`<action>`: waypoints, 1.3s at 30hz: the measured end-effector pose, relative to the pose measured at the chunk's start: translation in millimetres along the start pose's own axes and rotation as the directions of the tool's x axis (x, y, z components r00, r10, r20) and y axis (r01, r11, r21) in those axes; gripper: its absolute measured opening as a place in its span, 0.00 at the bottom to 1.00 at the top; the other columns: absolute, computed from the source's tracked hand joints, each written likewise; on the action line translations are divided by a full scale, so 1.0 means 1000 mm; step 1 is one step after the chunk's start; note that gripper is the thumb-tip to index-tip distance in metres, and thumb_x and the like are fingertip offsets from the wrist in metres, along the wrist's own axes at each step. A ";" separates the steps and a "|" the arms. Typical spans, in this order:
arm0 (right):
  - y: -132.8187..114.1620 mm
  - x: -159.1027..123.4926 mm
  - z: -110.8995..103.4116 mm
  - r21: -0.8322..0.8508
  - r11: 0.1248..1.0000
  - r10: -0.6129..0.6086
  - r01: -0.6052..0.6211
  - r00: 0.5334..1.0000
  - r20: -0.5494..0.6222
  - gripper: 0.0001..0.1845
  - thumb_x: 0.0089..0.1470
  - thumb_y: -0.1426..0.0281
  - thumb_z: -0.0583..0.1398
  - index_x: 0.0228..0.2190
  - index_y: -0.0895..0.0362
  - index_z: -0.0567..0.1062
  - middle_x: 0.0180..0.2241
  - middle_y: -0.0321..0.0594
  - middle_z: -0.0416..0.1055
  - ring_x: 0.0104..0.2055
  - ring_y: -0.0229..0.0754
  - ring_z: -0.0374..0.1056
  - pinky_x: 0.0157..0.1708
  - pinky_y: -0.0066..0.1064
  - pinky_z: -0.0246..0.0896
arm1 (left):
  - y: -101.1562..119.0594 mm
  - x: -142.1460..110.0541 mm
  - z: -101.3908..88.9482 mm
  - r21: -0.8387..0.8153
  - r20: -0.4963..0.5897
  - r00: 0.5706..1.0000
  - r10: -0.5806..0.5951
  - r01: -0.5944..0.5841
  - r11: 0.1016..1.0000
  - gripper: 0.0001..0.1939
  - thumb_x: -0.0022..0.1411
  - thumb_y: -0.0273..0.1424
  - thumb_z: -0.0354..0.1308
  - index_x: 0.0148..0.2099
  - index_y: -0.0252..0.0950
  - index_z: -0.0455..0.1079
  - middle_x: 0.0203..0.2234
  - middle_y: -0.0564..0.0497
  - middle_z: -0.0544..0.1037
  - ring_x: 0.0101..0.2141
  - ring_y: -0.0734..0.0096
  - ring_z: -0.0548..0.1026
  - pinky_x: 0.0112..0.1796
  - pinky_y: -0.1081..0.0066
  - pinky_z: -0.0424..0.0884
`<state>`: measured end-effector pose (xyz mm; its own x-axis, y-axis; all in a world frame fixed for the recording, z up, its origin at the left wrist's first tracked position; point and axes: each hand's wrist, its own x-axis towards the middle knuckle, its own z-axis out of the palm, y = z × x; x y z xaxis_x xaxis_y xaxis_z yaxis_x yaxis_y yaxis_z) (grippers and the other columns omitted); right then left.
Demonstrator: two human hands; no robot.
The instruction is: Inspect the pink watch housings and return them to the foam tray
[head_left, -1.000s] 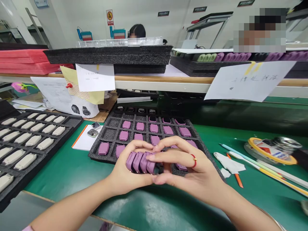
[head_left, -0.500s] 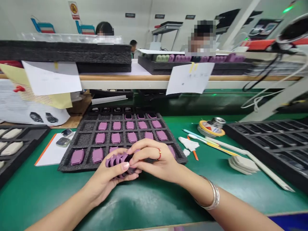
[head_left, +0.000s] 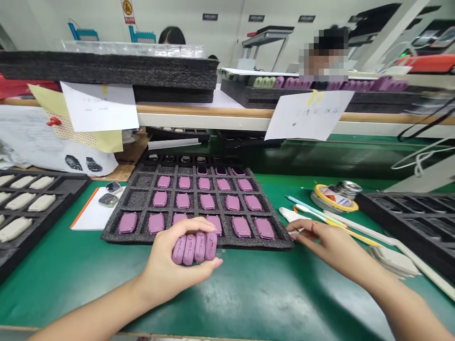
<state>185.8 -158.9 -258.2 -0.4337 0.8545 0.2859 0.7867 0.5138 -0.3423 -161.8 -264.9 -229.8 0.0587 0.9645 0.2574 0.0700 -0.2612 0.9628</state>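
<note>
My left hand [head_left: 170, 260] is wrapped round a row of several purple watch cases [head_left: 195, 248], held side by side above the green table in front of the foam tray. My right hand [head_left: 327, 239] is by the tray's near right corner. Its thumb and fingertips pinch at a small white wipe [head_left: 293, 232], mostly covered by the fingers. A larger white wipe [head_left: 289, 214] lies just behind them. More purple watch cases [head_left: 206, 201] lie in the compartments of the black foam tray [head_left: 199, 240].
Right of the tray lie a light-blue stick tool [head_left: 302, 203], a tape roll [head_left: 329, 201] and a stack of beige pieces [head_left: 394, 260]. Black trays stand at the left [head_left: 67, 203] and right [head_left: 401, 213]. A shelf edge [head_left: 213, 116] crosses above; people sit beyond it.
My right hand has left the watch cases and moved right to the wipes. My left hand now holds the row alone, turned so the cases' purple sides show. The view has shifted left.
</note>
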 end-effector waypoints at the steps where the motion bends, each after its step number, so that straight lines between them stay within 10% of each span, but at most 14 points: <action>1: 0.003 0.001 0.003 0.024 0.998 -0.057 0.057 0.998 -0.019 0.11 0.59 0.64 0.58 0.31 0.53 0.79 0.26 0.37 0.81 0.20 0.41 0.75 0.19 0.30 0.72 | 0.000 0.001 -0.001 -0.007 -0.005 1.000 0.013 -0.013 1.000 0.18 0.51 0.24 0.70 0.45 0.40 0.74 0.45 0.47 0.80 0.43 0.59 0.81 0.49 0.60 0.77; 8: -0.010 0.018 -0.014 0.036 0.966 -0.252 0.257 0.961 -0.111 0.13 0.63 0.58 0.59 0.29 0.48 0.79 0.20 0.35 0.78 0.13 0.41 0.70 0.10 0.30 0.61 | 0.005 0.000 -0.004 -0.013 -0.036 0.999 0.000 0.000 1.000 0.19 0.51 0.26 0.71 0.45 0.40 0.74 0.48 0.46 0.81 0.43 0.59 0.81 0.54 0.57 0.74; 12: -0.088 0.025 -0.025 0.018 0.970 -0.227 0.242 0.931 -0.285 0.09 0.62 0.60 0.61 0.40 0.50 0.78 0.27 0.35 0.80 0.22 0.43 0.77 0.18 0.32 0.70 | 0.006 0.000 -0.003 -0.042 -0.040 0.999 -0.027 0.026 0.999 0.19 0.51 0.26 0.71 0.46 0.40 0.74 0.47 0.47 0.81 0.43 0.61 0.81 0.52 0.59 0.74; 18: -0.184 0.032 -0.015 0.236 0.808 -0.474 0.540 0.833 -0.286 0.06 0.60 0.76 0.62 0.39 0.53 0.74 0.33 0.37 0.78 0.34 0.37 0.76 0.36 0.26 0.73 | 0.006 0.002 -0.003 0.024 -0.066 0.997 0.028 -0.027 0.999 0.20 0.48 0.24 0.71 0.45 0.39 0.74 0.44 0.49 0.83 0.47 0.62 0.80 0.52 0.65 0.73; 39: -0.188 0.045 0.018 0.222 0.794 -0.458 0.566 0.797 -0.394 0.09 0.59 0.80 0.60 0.37 0.54 0.72 0.32 0.39 0.76 0.34 0.39 0.73 0.36 0.29 0.72 | 0.008 0.005 -0.004 0.033 -0.124 0.990 -0.060 0.065 0.997 0.18 0.47 0.25 0.71 0.42 0.38 0.74 0.39 0.51 0.83 0.42 0.64 0.81 0.46 0.67 0.75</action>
<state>10.4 -215.5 -196.5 -0.5328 0.4157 0.7371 0.2814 0.9085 -0.3089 -164.9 -262.0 -220.2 -0.0700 0.9757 0.2075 0.1068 -0.1995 0.9741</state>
